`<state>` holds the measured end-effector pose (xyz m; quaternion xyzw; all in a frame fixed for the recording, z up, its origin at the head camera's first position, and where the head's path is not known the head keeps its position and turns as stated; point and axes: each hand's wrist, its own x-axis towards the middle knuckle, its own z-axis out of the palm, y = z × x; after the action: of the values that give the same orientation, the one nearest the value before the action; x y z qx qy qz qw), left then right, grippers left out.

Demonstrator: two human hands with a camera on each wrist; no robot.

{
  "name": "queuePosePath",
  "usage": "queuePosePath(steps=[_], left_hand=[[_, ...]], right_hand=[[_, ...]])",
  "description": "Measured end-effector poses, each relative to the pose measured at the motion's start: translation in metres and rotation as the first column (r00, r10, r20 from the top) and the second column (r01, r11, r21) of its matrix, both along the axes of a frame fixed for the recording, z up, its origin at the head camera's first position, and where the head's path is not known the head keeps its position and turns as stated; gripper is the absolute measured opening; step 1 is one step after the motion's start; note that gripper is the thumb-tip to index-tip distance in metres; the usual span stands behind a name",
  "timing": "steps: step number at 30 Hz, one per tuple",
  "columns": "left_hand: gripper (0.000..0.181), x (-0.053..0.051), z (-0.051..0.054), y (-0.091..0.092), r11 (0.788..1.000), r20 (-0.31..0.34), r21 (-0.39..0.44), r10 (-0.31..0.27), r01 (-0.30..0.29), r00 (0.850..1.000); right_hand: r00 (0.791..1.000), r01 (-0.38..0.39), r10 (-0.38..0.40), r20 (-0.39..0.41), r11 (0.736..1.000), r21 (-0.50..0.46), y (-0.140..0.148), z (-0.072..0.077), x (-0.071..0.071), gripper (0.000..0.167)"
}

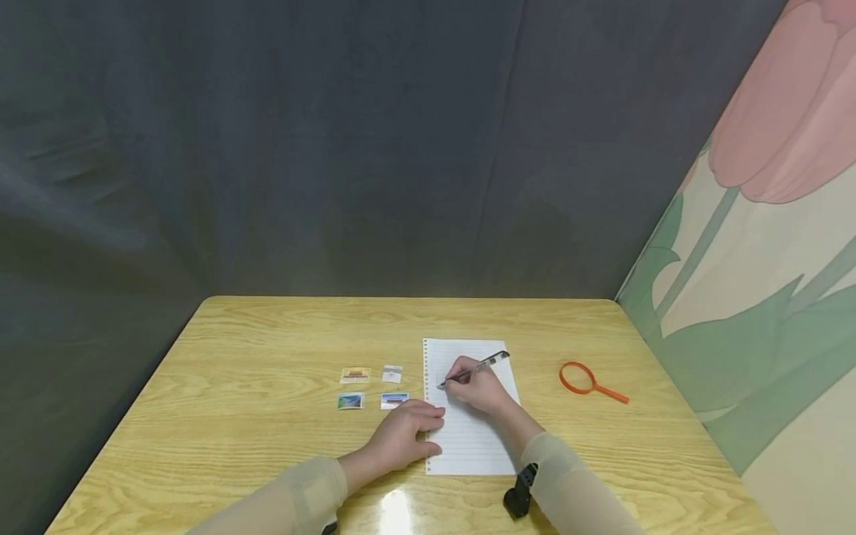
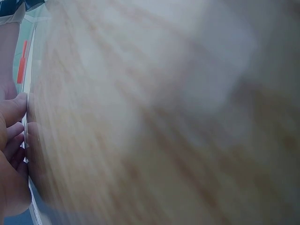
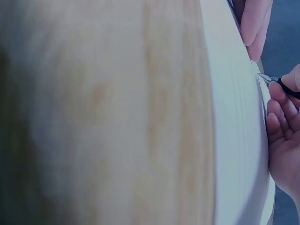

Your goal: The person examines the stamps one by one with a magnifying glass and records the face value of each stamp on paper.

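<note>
A sheet of lined paper (image 1: 468, 453) with a row of holes down its left edge lies on the wooden table. My right hand (image 1: 480, 388) pinches a pen (image 1: 491, 360) with a clear barrel and dark cap end, its tip at the upper left part of the sheet. The right wrist view shows the pen's metal tip (image 3: 267, 77) close to the paper. My left hand (image 1: 404, 432) rests across the sheet's left edge, fingers relaxed. Just beyond it lie several small picture stamps, among them a blue-and-white one (image 1: 394, 400) and a green-blue one (image 1: 351, 401).
Farther back sit a yellow-orange stamp (image 1: 355, 375) and a pale grey one (image 1: 392, 374). To the right of the paper lies an orange magnifying glass (image 1: 610, 394). A dark curtain (image 1: 414, 148) hangs behind the table (image 1: 234, 416), and a tulip-patterned cloth (image 1: 769, 297) borders the right side.
</note>
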<state>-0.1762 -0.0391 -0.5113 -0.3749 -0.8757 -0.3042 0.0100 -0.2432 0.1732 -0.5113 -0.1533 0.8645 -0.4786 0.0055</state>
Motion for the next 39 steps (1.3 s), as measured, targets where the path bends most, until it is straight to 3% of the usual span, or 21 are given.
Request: queuePosePath(steps=[4, 13, 17, 26, 35, 39], left_hand=[[0.042, -0.0002, -0.0007, -0.0001, 1.000, 0.017, -0.007, 0.010, -0.009, 1.000], [0.043, 0.0005, -0.0018, -0.0010, 1.000, -0.017, 0.010, -0.003, 0.003, 1.000], [0.042, -0.0005, -0.0038, -0.0010, 1.000, -0.014, 0.016, -0.006, 0.007, 1.000], [0.042, -0.0021, -0.0036, -0.0017, 1.000, -0.017, 0.014, -0.013, 0.013, 1.000], [0.043, -0.0013, -0.0016, -0.0012, 1.000, -0.012, 0.023, -0.016, 0.016, 1.000], [0.043, -0.0015, -0.0015, -0.0008, 1.000, -0.023, 0.020, -0.018, 0.018, 1.000]], right_hand=[[0.999, 0.032, -0.032, 0.004, 0.999, -0.005, 0.0007, -0.0019, -0.0003, 0.006], [0.993, 0.115, -0.115, 0.004, 0.992, -0.044, 0.0006, -0.0015, 0.0027, 0.005], [0.993, 0.116, -0.116, 0.016, 0.993, -0.029, 0.0011, -0.0028, 0.0037, 0.004], [0.995, 0.083, -0.083, -0.053, 0.997, -0.001, 0.0005, -0.0068, 0.0013, 0.005], [0.991, 0.133, -0.131, 0.039, 0.989, -0.063, 0.0027, -0.0026, 0.0019, 0.005], [0.984, 0.178, -0.176, 0.030, 0.981, -0.077, 0.0024, -0.0010, 0.0012, 0.006]])
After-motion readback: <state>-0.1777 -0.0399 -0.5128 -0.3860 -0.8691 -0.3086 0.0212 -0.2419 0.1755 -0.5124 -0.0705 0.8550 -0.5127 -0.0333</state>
